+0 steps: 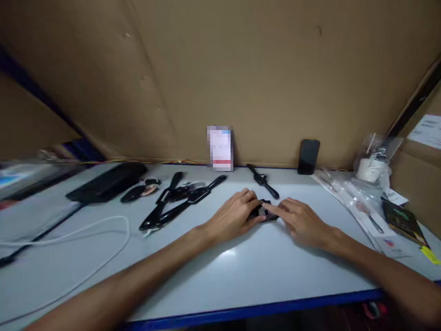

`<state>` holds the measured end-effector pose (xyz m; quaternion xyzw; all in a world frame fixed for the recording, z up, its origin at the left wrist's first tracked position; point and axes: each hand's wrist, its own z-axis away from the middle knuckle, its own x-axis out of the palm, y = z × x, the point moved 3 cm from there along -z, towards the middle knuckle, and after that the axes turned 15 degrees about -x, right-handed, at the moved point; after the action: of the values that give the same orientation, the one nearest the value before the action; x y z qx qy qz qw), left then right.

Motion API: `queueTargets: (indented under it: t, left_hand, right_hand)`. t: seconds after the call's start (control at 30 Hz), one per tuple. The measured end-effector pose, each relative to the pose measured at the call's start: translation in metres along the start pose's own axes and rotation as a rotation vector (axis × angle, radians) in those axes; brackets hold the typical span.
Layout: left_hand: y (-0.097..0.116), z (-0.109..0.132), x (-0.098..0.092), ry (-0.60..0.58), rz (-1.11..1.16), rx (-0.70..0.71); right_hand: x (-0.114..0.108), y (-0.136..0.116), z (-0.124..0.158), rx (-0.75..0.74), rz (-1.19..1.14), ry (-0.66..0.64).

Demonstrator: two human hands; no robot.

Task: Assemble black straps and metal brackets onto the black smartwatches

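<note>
My left hand (pixel 236 212) and my right hand (pixel 300 220) meet over a small black watch body (pixel 264 211) lying on the white table (pixel 241 271). The left fingers curl round its left side. The right hand's fingers press on its right side and top. Most of the watch body is hidden by the fingers. Just behind it lies a loose black strap (pixel 263 180).
Several black smartwatches and straps (pixel 179 200) lie left of centre, beside a black case (pixel 106 183). A white cable (pixel 86 239) loops at the left. A black phone (pixel 308 156) and a small card (pixel 220 148) lean on the cardboard wall. Plastic bags (pixel 372 184) sit at right.
</note>
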<state>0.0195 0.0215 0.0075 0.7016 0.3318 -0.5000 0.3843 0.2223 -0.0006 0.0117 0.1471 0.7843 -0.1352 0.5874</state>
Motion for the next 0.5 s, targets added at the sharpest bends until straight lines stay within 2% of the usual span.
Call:
queueTargets:
  t: [0.23, 0.37, 0.5]
  left_hand:
    - [-0.005, 0.000, 0.005, 0.041, -0.028, -0.029]
    - [-0.005, 0.000, 0.005, 0.067, 0.038, -0.013]
    - [-0.002, -0.001, 0.003, 0.046, 0.150, -0.034]
  right_hand:
    - [-0.002, -0.004, -0.001, 0.023, 0.044, -0.076]
    - [-0.002, -0.010, -0.003, 0.023, 0.126, -0.154]
    - [0.000, -0.007, -0.002, 0.019, 0.135, -0.147]
